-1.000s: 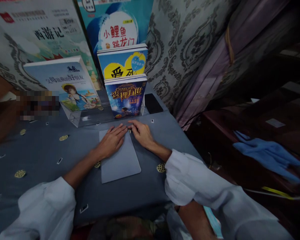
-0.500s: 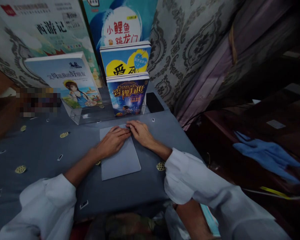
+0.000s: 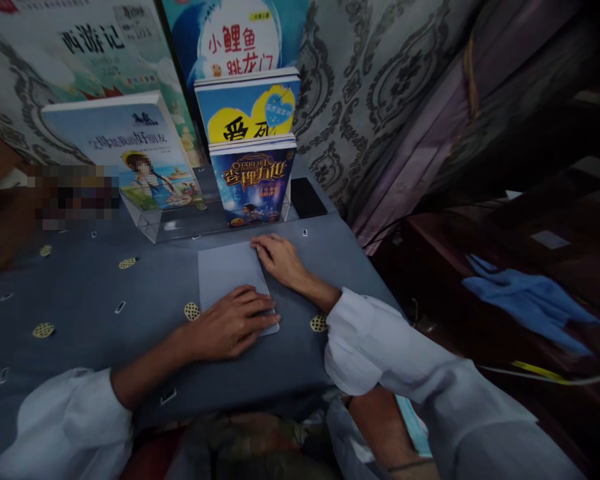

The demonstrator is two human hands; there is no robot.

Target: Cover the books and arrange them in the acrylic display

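Note:
A plain pale grey sheet (image 3: 225,270), perhaps a thin booklet, lies flat on the tablecloth; one of its corners is rounded. My left hand (image 3: 237,320) rests palm down across its near end, fingers stretched toward the near right corner and covering part of it. At the far right corner my right hand (image 3: 277,257) has its fingers bent, with thumb and forefinger closed on the edge. Just beyond the sheet, a dark blue book (image 3: 253,187) stands in a clear stand (image 3: 175,230).
Behind are a yellow-and-blue book (image 3: 250,110), a pale blue book (image 3: 113,143) and larger upright books (image 3: 100,60). A black phone (image 3: 307,198) lies right of the stand. Off the table's right side are a blue cloth (image 3: 530,300) and a purple curtain (image 3: 420,133).
My left hand has slid from the sheet's far edge toward me, down to its near right corner. My right hand stays at the far right corner. The view has shifted slightly.

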